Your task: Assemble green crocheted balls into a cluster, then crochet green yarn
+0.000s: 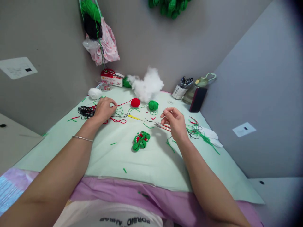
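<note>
The pale green desk [106,164] carries a fluffy heap of white fiberfill stuffing [148,86] at its back edge, with a green water bottle [201,82] to the right and a dark phone [198,100] propped before it. The right hand [174,121] hangs over the desk, fingers curled toward the thumb; I cannot tell whether its grip holds anything. Thread snips [162,127] point leftward from beneath it, their handles partly hidden. The left hand [105,110] is beside a black yarn tangle [85,111], its grip nearly pressed together where a red strand meets the fingertips; whether they pinch it I cannot tell. The green crocheted piece [141,141], with red and white parts, lies on the desk between the two forearms, touched by neither hand. Behind it sit a green yarn ball [153,105] and a red yarn ball [135,102], then a yellow-handled crochet hook [133,117] nearer the piece, and small green clippings [113,143].
</note>
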The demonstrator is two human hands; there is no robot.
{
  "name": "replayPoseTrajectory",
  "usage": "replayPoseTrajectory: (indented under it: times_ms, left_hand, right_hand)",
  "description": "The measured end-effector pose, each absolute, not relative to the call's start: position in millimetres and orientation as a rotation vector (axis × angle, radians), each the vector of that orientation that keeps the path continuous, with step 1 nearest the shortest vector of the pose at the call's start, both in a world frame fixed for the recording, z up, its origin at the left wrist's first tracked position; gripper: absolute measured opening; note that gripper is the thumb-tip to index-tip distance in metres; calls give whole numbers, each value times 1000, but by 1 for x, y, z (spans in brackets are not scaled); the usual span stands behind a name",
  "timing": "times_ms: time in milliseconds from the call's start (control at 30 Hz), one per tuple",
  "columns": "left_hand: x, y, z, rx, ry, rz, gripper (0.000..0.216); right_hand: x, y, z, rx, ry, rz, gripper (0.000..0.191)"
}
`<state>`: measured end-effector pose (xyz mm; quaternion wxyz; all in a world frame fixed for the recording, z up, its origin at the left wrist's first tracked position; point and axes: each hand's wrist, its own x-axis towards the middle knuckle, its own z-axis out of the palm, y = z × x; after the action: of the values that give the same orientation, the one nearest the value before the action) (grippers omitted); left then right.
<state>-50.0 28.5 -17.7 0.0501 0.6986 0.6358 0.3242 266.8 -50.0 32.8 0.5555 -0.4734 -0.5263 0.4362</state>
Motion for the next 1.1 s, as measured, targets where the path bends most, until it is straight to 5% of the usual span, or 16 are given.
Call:
replayPoseTrajectory:
  times_ms: [100, 367, 667, 1100]
  left_hand:
    - [-44, 20, -6, 2012, 1715, 1075, 22]
    - [-27, 7, -2, 2168, 1426, 520, 14]
    - [22, -15, -12, 2161, 1210, 855, 19]
    - [47, -30, -21, 2219, 978, 684, 22]
  right_hand:
    - [266, -49, 30, -1109, -1248, 1037, 27]
    - [264, -50, 31, -1166, -1260, 977, 25]
    - [261, -50, 23, -1178, -1320, 1141, 28]
    - [262, -46, 13, -1185, -1422, 1228, 26]
